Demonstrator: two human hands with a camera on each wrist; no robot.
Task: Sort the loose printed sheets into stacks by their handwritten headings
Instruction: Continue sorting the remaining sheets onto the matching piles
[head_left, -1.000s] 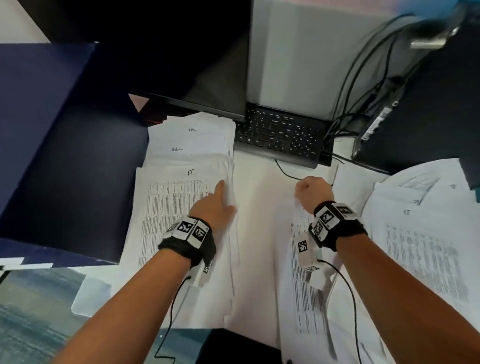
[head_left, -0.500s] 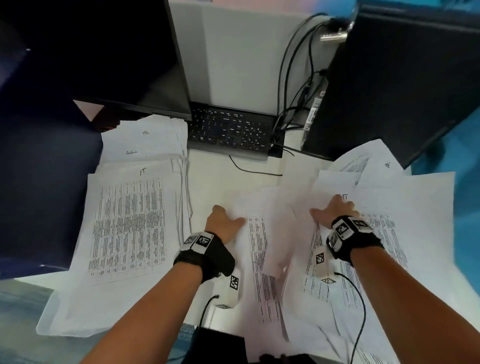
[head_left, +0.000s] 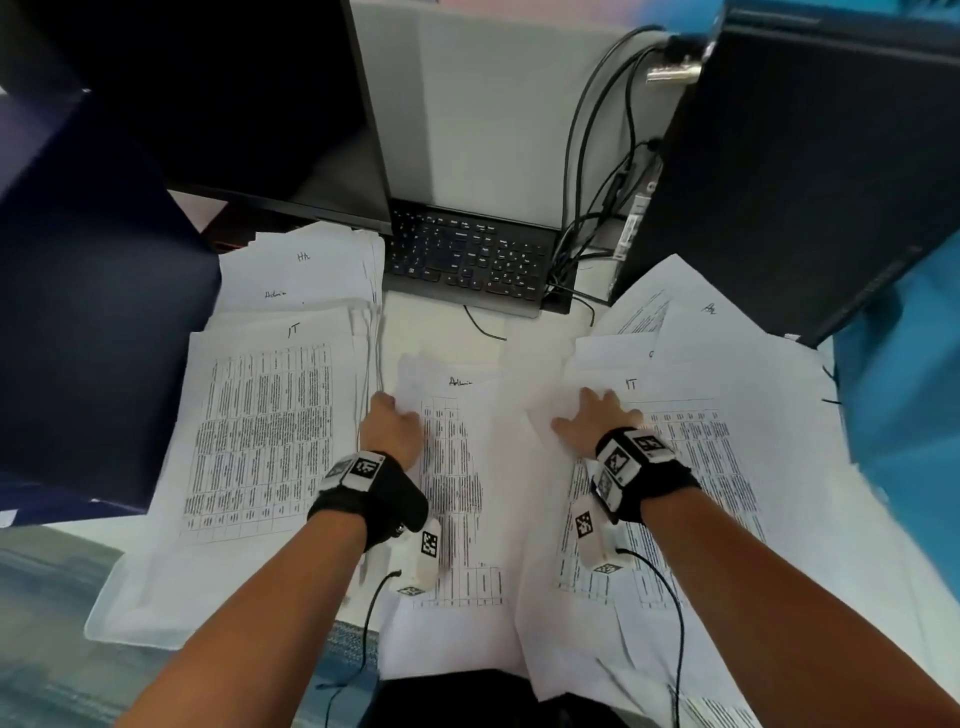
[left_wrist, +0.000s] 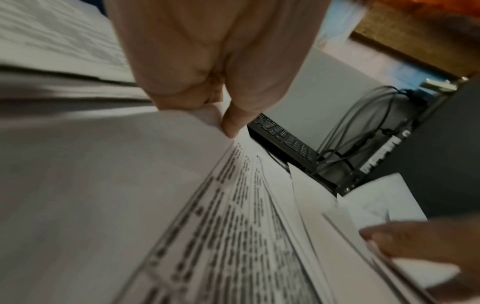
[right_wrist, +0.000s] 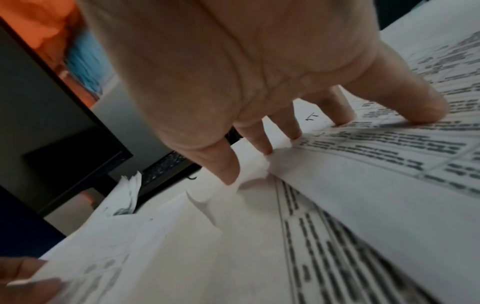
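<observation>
So L hand (head_left: 392, 428) pinches Admin sheet (head_left: 457, 467) edge; R hand (head_left: 597, 423) flat, splayed on IT sheet (head_left: 701, 467)

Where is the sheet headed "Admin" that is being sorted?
In the head view, the Admin sheet lies centrally between both paper piles, below the keyboard; the left hand pinches its left edge.

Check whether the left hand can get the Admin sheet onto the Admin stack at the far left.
Probably yes: the left hand already pinches the Admin sheet, and the Admin stack lies just beyond, nothing between.
</observation>
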